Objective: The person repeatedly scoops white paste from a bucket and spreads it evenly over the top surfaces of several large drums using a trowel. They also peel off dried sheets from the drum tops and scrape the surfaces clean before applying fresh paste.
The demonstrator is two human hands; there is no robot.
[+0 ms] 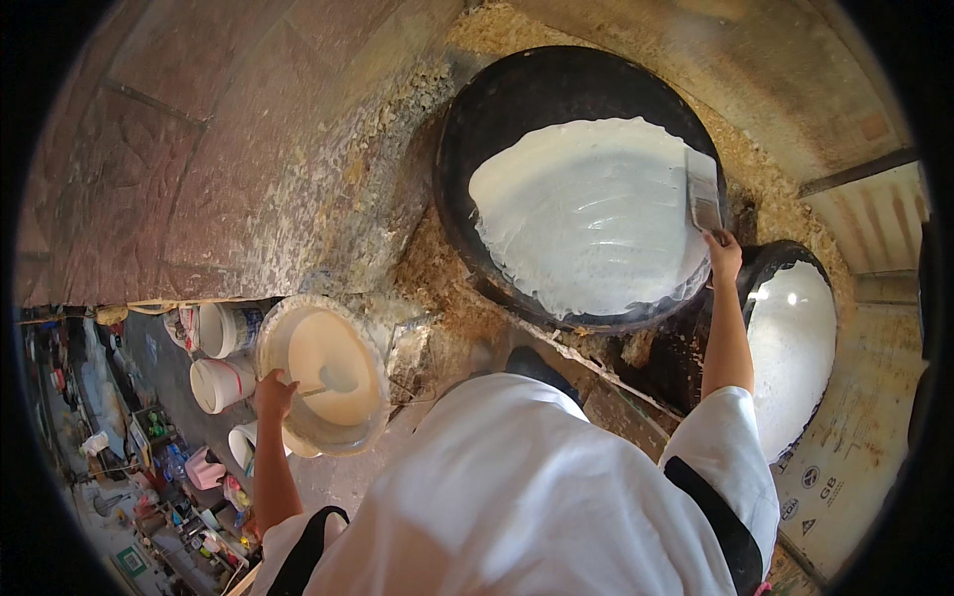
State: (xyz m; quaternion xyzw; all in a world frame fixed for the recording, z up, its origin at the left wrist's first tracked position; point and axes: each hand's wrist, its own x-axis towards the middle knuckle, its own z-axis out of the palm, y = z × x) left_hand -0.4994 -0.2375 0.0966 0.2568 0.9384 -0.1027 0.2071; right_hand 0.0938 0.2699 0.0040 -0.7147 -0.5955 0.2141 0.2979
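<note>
My right hand (723, 255) grips the handle end of a flat spreader (703, 190), whose blade rests at the right edge of a white batter sheet (589, 216). The sheet covers much of a big round black griddle (522, 93), with wavy ridges across its surface. On the left, my left hand (276, 392) holds the handle of a ladle (337, 380) over a large tub (272, 339) of cream-coloured batter (332, 350). The ladle's bowl sits in the batter. Whether the spreader is wood or metal I cannot tell.
A second black pan (768, 261) with a white layer (794, 350) stands at the right. White buckets (216, 384) stand left of the tub. A crusted, batter-spattered ledge (440, 276) surrounds the griddle. At lower left are a pink container (204, 468) and cluttered goods.
</note>
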